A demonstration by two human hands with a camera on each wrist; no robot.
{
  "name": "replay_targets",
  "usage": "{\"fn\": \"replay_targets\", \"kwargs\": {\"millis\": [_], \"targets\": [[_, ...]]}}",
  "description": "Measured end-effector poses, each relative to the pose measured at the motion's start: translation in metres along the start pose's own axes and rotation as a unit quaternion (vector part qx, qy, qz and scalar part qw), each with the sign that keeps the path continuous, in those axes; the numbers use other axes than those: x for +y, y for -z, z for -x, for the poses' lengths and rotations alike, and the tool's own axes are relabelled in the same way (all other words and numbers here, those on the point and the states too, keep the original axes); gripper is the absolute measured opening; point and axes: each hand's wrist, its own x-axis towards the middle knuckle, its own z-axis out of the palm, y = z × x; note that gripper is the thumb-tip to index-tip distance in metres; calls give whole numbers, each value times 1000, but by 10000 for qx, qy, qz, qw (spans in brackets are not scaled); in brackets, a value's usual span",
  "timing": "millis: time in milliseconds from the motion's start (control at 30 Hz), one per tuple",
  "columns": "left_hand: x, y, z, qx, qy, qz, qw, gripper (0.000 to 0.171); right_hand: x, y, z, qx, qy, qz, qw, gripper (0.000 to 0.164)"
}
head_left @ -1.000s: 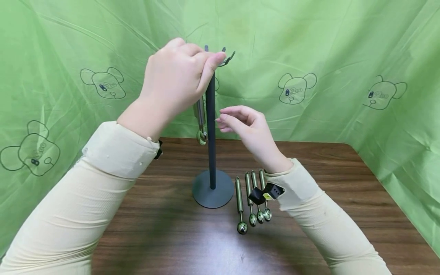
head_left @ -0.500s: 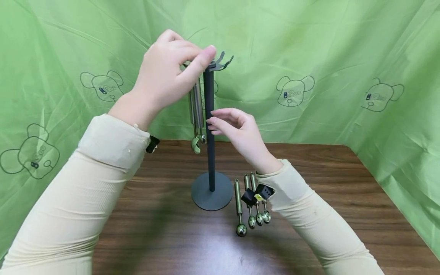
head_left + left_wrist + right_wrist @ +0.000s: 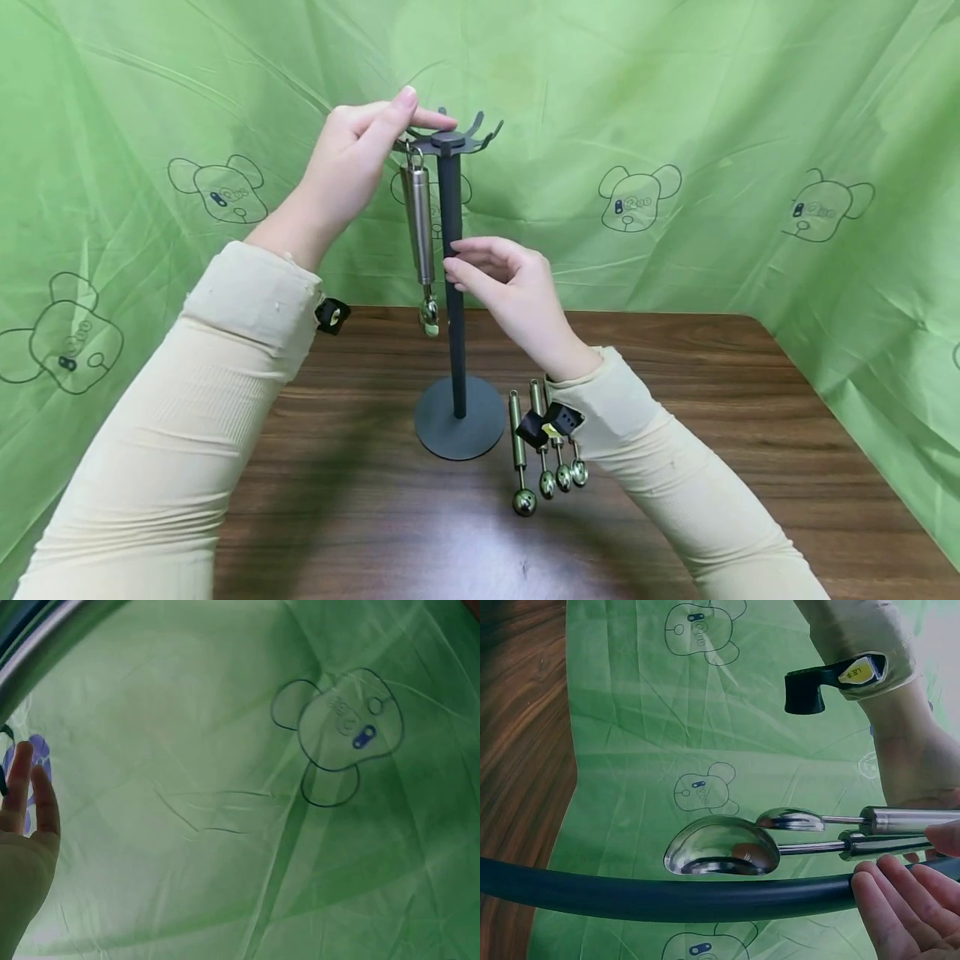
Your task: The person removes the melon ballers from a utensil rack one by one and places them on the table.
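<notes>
Two steel melon ballers hang by their handle loops from a left-side hook of a dark grey hanging stand. In the right wrist view, their bowls differ: one large bowl and one smaller bowl. My left hand is over the stand's top beside those loops, index finger stretched across toward the hub and thumb raised, holding nothing. Lower down, my right hand has its fingertips at the upright pole, fingers relaxed and slightly bent.
Several more melon ballers lie in a row on the brown wooden table, right of the stand's round base, partly behind the right wrist's camera. Bare hooks stick out at the stand's upper right. Green cloth surrounds the table.
My left hand has let go at the hook and drawn back left, uncovering the hanging loops and the stand's hub. My right hand has shifted left, up to the pole.
</notes>
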Motion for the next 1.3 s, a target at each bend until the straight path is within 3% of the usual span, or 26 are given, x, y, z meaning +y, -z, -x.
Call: {"fn": "replay_targets", "kwargs": {"millis": [333,700,1033,1300], "targets": [[0,-2,2,165,-392,-940,9947,43,-3,-5,3,135,118,715,9973,29],[3,-3,4,418,-1301,-1922,9718,42,-6,-10,-1,110,273,1035,9942,29],[2,-3,4,464,-1643,-2140,9618,43,-10,-8,1,46,222,1037,9944,25],[-3,-3,2,543,-2111,-2189,9511,44,-13,-5,2,57,274,1039,9942,21]]}}
